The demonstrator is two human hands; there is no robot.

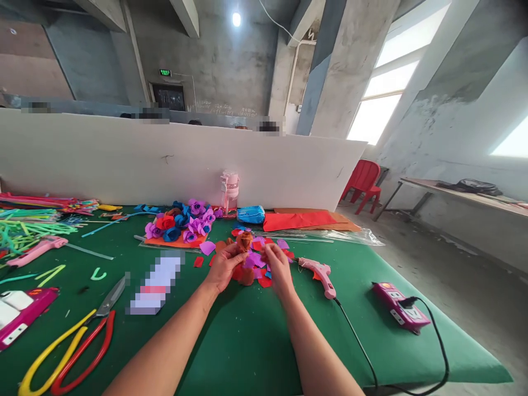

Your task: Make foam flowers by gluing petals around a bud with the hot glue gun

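My left hand (226, 265) is closed on a brown paper flower (245, 240), held upright between thumb and fingers. Just to the right of it, my right hand (278, 267) has its fingers pinched together; whatever is between them cannot be made out. Under and around both hands lie loose paper petals (256, 258) in purple, red, brown and a little blue. A pink hot glue gun (319, 273) rests right of my right hand, its nozzle toward the petals. Behind my left hand, a heap of purple, red and blue paper flowers (181, 221) sits on orange paper.
Scissors (97, 324) with yellow and red handles lie left, near a pixelated flat object (157, 283). A second glue gun (39, 250) and pipe cleaners (37, 228) are farther left. A power strip (402, 308) with a cord stands right. A pink bottle (230, 192) is at the back.
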